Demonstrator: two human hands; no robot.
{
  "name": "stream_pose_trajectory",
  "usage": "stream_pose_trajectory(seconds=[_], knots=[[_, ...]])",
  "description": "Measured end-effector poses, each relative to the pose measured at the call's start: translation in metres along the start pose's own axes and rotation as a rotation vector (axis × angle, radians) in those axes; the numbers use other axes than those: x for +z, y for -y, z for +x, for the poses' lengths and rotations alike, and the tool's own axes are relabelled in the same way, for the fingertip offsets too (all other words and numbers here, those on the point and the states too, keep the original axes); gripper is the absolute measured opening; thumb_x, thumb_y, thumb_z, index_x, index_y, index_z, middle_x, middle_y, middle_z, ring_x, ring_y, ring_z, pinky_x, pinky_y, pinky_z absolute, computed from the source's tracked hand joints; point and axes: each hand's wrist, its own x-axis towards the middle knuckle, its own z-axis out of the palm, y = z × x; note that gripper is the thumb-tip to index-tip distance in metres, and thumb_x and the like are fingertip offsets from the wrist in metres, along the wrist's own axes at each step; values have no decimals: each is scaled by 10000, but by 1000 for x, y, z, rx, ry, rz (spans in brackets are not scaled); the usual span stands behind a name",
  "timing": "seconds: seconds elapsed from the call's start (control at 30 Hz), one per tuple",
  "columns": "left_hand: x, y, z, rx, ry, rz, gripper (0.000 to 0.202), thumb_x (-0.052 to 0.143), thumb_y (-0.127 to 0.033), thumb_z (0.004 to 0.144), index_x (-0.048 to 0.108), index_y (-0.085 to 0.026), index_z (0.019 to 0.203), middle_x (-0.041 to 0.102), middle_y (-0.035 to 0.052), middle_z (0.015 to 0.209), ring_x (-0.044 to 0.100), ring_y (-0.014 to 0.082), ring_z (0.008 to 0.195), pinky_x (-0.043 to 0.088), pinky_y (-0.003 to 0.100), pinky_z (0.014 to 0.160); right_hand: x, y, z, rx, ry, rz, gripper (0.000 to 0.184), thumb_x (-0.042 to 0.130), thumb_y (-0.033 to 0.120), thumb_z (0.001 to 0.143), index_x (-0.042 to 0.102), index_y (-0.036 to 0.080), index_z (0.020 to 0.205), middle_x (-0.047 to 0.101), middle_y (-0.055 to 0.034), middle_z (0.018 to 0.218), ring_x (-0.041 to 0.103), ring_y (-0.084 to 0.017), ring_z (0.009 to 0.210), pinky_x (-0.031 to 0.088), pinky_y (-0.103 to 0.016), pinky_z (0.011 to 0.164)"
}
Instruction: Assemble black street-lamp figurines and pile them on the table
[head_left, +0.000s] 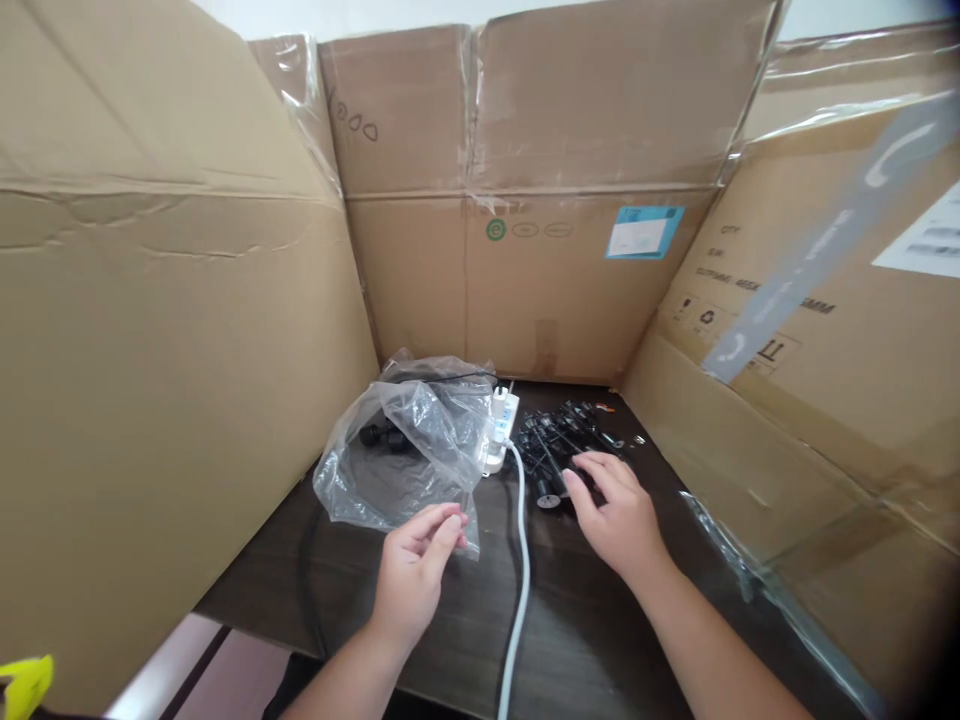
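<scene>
My left hand (416,570) is closed in a pinch at the near corner of a clear plastic bag (420,410), with a bit of film showing past the fingertips. Inside or under the bag lies a black part with a rounded knob (371,435); the film blurs its shape. My right hand (619,515) has its thumb and fingers apart at the near right side of a heap of black rod-like parts (555,440). One part in the heap shows a round grey end (548,501) close to my thumb. I cannot tell whether my fingertips touch the heap.
A white power strip (501,430) stands between bag and heap, and its white cable (520,590) runs toward me across the dark table (562,610). Tall cardboard walls (540,290) enclose the left, back and right. Something yellow (28,688) shows at bottom left.
</scene>
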Motion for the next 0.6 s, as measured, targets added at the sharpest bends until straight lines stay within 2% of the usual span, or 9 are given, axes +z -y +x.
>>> stream_pose_trajectory(seconds=[0.07,0.13,0.27,0.4,0.5,0.6], knots=[[-14,-11,14,123,50,172,227,712,-352,767,780,-153,852,740,110,846,688,203,685,589,315,665,-4,6,-1,74,47,132,186,556,300,907,675,162,873,672,-96,892,637,-211,779,541,-331,686],[-31,-19,34,252,82,375,185,671,-317,797,777,-168,821,740,107,862,695,225,782,583,326,727,-6,12,-2,100,67,204,175,559,292,906,664,174,830,672,-76,857,632,-193,735,529,-311,656],[-66,-24,80,440,73,880,239,531,-252,874,757,-180,905,744,93,947,690,221,895,557,363,848,-9,21,-1,43,40,244,147,571,272,896,649,183,809,667,-70,832,631,-198,738,521,-312,669],[-86,-26,123,434,81,1080,284,482,-142,854,736,-157,982,720,105,1055,659,232,993,509,377,939,-11,24,0,10,19,244,131,571,261,894,640,188,811,665,-72,821,631,-198,716,521,-309,642],[-88,-27,149,406,119,1201,331,493,-49,788,722,-127,1015,699,124,1110,627,254,1061,460,382,999,-12,22,0,7,11,238,130,568,262,896,631,190,808,662,-72,815,627,-194,701,520,-305,624],[-84,-25,168,368,180,1295,328,548,-15,724,733,-159,953,710,97,1047,612,259,1067,453,358,986,-12,20,1,8,12,227,139,561,273,900,625,195,803,660,-68,807,624,-192,697,520,-303,617]])
